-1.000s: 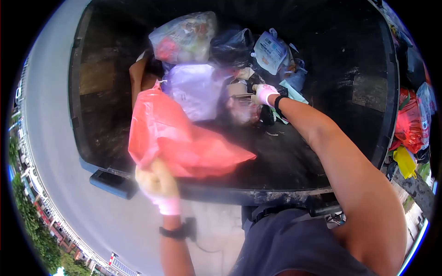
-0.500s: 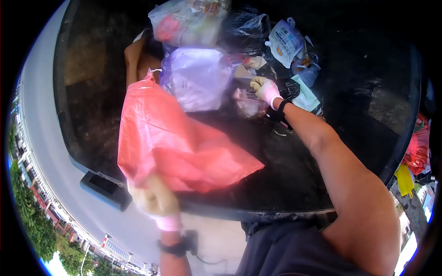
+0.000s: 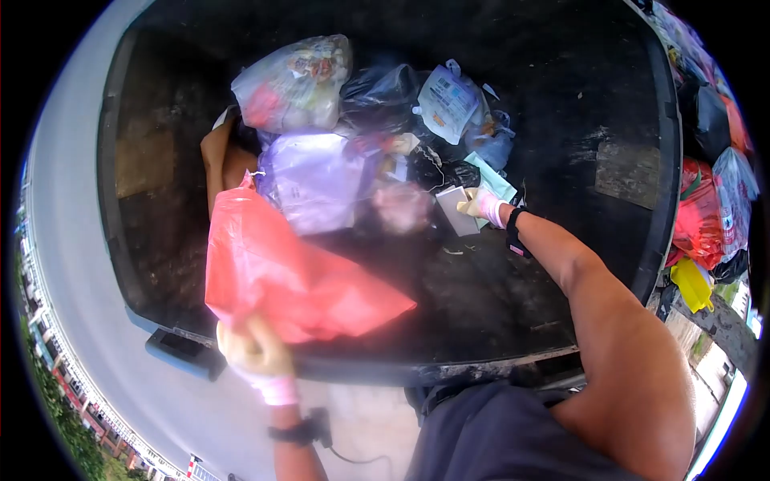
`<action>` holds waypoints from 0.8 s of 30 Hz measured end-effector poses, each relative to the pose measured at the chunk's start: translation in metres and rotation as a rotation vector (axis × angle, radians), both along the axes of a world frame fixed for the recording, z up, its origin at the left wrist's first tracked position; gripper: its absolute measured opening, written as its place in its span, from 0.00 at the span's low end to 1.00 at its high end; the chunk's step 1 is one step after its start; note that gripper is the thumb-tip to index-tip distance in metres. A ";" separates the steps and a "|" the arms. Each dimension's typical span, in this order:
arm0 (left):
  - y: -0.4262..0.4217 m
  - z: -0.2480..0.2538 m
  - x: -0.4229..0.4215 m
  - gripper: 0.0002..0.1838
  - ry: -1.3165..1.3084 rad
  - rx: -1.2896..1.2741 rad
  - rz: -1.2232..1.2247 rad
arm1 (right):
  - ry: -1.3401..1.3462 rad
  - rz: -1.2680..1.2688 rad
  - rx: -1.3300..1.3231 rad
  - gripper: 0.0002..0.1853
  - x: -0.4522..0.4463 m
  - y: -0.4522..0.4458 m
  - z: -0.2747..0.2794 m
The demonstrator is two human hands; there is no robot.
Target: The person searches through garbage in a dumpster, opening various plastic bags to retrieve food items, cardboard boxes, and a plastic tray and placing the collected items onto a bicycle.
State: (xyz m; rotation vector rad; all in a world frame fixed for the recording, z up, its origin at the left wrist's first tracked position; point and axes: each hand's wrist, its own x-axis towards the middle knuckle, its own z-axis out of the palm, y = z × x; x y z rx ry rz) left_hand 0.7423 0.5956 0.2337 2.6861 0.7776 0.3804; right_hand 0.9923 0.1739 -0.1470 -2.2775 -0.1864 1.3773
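Observation:
My left hand (image 3: pixel 257 351), in a pale glove and slightly blurred, is closed on the lower edge of a red woven sack (image 3: pixel 277 260). The sack hangs over the front of a dark bin, its narrow end tied with white string. Farther right, my right hand (image 3: pixel 483 205), also gloved, pinches a flat grey-white piece of card (image 3: pixel 454 213). Just behind that hand lies a light green sheet (image 3: pixel 492 178). Between the hands sit a lilac plastic bag (image 3: pixel 317 180) and a blurred, small pinkish clear bag (image 3: pixel 403 207).
Toward the back lie a filled clear bag (image 3: pixel 297 84), a black bag (image 3: pixel 381 96) and a white printed pouch (image 3: pixel 449 100). A brown cardboard piece (image 3: pixel 215 156) stands at left. The bin's dark rim (image 3: pixel 670 176) curves around; red bags (image 3: pixel 696 216) hang outside right.
My right hand has pulled the piece of card to the right, away from the pinkish bag. My left hand keeps hold of the sack. The view has shifted, showing more bags at right.

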 end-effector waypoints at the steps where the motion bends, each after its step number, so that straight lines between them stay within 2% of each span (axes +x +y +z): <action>1: -0.001 -0.001 0.001 0.06 -0.004 0.018 0.001 | 0.106 -0.198 0.071 0.20 0.000 -0.013 -0.009; 2: -0.001 -0.002 0.001 0.06 -0.007 0.036 0.002 | 0.213 -0.397 0.141 0.20 0.000 -0.023 -0.014; 4: 0.001 -0.002 -0.003 0.06 0.051 0.051 -0.006 | 0.369 -0.723 0.177 0.19 0.009 -0.020 0.021; 7: -0.002 0.000 0.001 0.07 0.051 -0.024 0.032 | 0.386 -1.082 0.268 0.21 0.026 -0.034 0.032; 11: -0.002 0.001 -0.002 0.12 0.102 -0.039 0.058 | 0.173 -1.475 0.453 0.29 0.060 -0.084 0.031; 13: -0.001 -0.001 -0.004 0.14 0.132 -0.017 0.060 | 0.091 -1.506 0.401 0.30 0.069 -0.106 0.043; 17: -0.003 -0.001 -0.002 0.14 0.133 0.015 0.050 | 0.075 -1.423 0.346 0.37 0.071 -0.126 0.055; 21: 0.000 -0.001 -0.004 0.15 0.178 0.027 0.032 | 0.352 -0.984 0.351 0.38 0.065 -0.097 0.049; 22: -0.002 0.000 -0.002 0.15 0.179 0.041 0.025 | 0.468 -0.864 0.412 0.33 0.063 -0.077 0.046; 23: -0.002 0.002 -0.003 0.15 0.189 0.023 0.033 | 0.510 -0.628 0.469 0.26 0.049 -0.031 0.024; 24: -0.002 0.002 -0.001 0.15 0.190 0.004 0.043 | 0.631 -0.342 0.365 0.23 0.054 -0.006 0.009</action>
